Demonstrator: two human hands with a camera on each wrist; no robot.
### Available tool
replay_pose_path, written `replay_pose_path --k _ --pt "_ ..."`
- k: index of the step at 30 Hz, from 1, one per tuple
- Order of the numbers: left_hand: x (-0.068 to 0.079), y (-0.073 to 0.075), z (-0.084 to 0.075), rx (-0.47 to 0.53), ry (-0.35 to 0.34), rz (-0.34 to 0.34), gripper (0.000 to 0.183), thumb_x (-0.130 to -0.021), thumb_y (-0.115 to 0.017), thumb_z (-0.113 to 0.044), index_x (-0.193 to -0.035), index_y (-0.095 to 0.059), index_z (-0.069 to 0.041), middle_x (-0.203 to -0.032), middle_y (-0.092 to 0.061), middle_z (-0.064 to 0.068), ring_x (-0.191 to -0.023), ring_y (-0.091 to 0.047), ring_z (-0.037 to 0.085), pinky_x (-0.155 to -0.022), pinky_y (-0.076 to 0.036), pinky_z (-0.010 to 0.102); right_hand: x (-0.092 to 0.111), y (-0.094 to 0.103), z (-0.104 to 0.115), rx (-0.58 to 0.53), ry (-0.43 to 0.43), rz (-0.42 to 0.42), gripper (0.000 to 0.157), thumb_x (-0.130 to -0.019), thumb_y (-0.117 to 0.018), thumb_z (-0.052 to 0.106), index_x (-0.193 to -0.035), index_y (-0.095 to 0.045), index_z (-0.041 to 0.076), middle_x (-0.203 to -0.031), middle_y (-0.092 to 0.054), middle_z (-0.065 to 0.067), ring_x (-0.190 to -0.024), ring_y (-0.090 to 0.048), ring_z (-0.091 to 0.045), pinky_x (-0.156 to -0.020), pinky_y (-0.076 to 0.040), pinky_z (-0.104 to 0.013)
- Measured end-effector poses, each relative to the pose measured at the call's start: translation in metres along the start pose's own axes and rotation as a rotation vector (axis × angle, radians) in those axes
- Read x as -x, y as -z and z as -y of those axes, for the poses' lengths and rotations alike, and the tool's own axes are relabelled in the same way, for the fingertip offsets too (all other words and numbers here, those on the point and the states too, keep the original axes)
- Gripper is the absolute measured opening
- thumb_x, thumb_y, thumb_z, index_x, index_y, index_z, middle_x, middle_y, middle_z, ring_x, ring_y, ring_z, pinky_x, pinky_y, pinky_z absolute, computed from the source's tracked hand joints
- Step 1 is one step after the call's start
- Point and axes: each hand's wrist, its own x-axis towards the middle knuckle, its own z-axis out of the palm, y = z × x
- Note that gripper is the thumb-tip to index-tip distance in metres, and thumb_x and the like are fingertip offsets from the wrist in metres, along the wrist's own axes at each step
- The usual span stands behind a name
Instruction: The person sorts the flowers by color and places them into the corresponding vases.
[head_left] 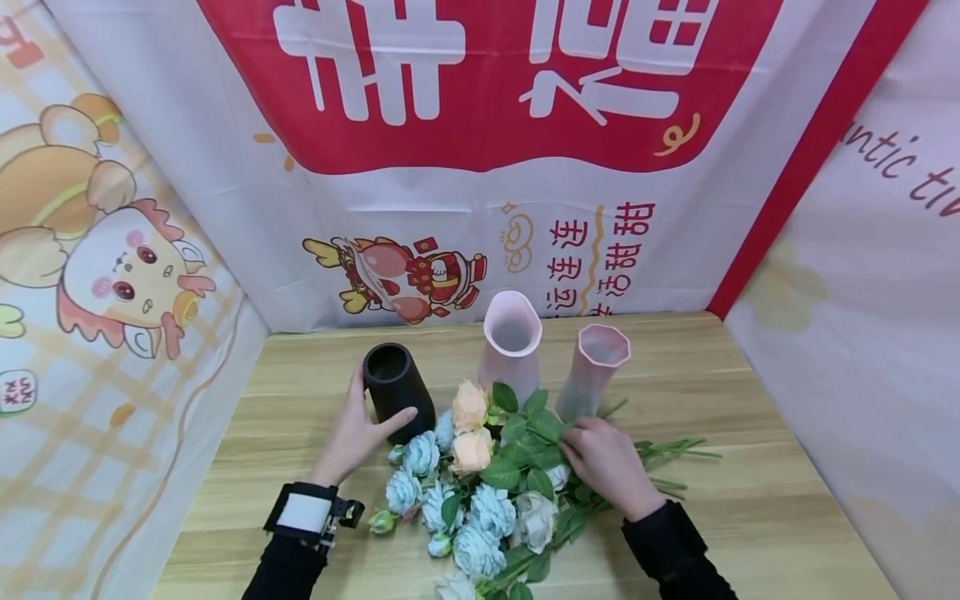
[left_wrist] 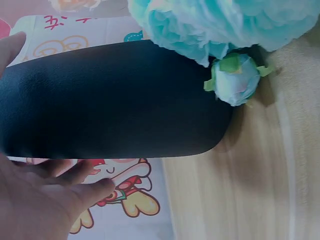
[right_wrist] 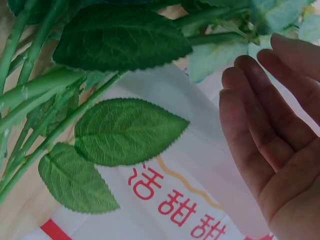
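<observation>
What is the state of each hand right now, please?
Left hand: closed around the black vase.
Right hand: open, fingers slightly bent beside the green leaves; no grip visible.

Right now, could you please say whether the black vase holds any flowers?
No, the black vase has no stem rising from its open mouth.

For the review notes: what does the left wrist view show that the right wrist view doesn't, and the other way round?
Only the left wrist view: the left hand gripping the black vase, a pale blue flower bud by the vase's lower end, and a printed figure's yellow feet.

Only the right wrist view: the palm side of the right hand, green stems and large toothed leaves.

Both: the white cloth with red writing, and some wooden tabletop.
</observation>
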Motion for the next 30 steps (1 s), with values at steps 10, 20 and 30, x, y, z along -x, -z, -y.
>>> replay_pose_path --k 10,20,30 --pt "-0.003 0.004 -0.005 -0.025 0.001 0.000 0.107 -0.081 -0.075 -0.056 -0.158 -0.011 -0.019 -0.157 -0.026 0.014 -0.140 -0.029 0.037 -0.107 -0.029 0.062 -0.007 -0.012 -0.001 0.069 0.045 0.026 0.018 -0.079 -0.082 0.010 -0.068 -0.069 0.017 -0.068 -0.051 0.004 -0.059 -0.058 -0.015 -0.050 -0.049 -0.035" --pt "-0.010 0.000 -0.008 0.012 -0.020 -0.074 0.095 -0.081 -0.077 -0.052 -0.152 -0.028 -0.014 -0.146 -0.042 0.013 -0.133 -0.041 0.032 -0.103 -0.038 0.058 -0.012 -0.016 0.002 0.119 0.103 0.026 0.024 -0.072 -0.078 0.001 -0.060 -0.060 0.012 -0.064 -0.053 -0.003 -0.055 -0.057 -0.020 -0.044 -0.048 -0.038" --pt "-0.011 0.003 -0.009 0.012 -0.034 -0.048 0.091 -0.082 -0.078 -0.047 -0.151 -0.029 -0.014 -0.144 -0.044 0.012 -0.132 -0.042 0.032 -0.103 -0.038 0.057 -0.007 -0.012 0.005 0.134 0.115 -0.024 0.023 -0.073 -0.072 -0.001 -0.062 -0.058 0.013 -0.066 -0.051 -0.002 -0.055 -0.056 -0.021 -0.043 -0.046 -0.037"
